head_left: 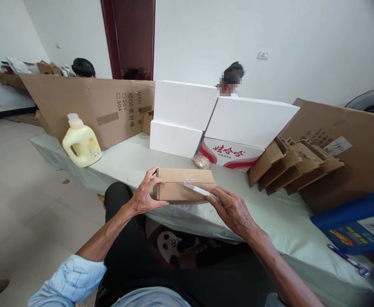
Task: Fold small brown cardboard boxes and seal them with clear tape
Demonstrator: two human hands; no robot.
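A small brown cardboard box (174,175) lies at the table's near edge, with a strip of clear tape across its top seam. My left hand (144,195) grips the box's left end, thumb at the near side and fingers at the far side. In my right hand (230,209) is a slim whitish knife (198,190), its tip at the taped seam. That hand is closed around the knife's rear end, by the box's right end. Just beyond the box, a small beige bundle (202,162) sits against the stacked white boxes.
White boxes (183,104) are stacked behind, one with red print (228,154). A yellow jug (81,145) stands left. Several folded cartons (297,166), a blue container (355,224) and a purple-handled tool (346,258) are right. Cardboard panels border the table (126,157); people's heads show beyond.
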